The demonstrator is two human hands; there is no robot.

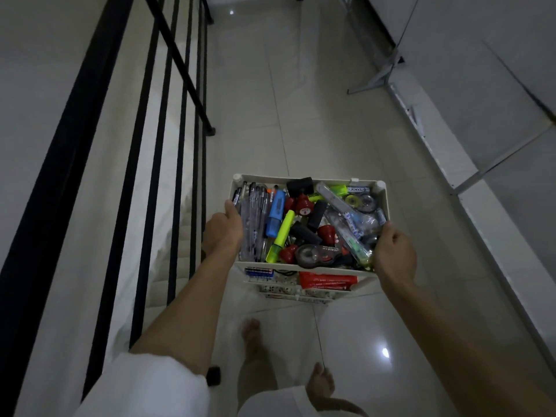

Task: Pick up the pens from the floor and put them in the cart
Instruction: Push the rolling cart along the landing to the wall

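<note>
A white tiered cart [331, 179] stands on the tiled floor in front of me. Its top tray is full of stationery. Several clear pens [255, 218] lie along its left side, beside a blue highlighter [276, 213] and a yellow highlighter [282, 233]. Red stamps, black tubes and tape rolls fill the middle and right. My left hand [224, 228] grips the tray's left rim. My right hand [394, 251] grips its right rim. No pens show on the visible floor.
A black stair railing [180, 85] runs close along the left, with steps dropping below it. Metal frame legs [379, 76] and a white ledge line the right. The glossy tile corridor [285, 100] stretches ahead. My bare feet [255, 341] stand just behind the cart.
</note>
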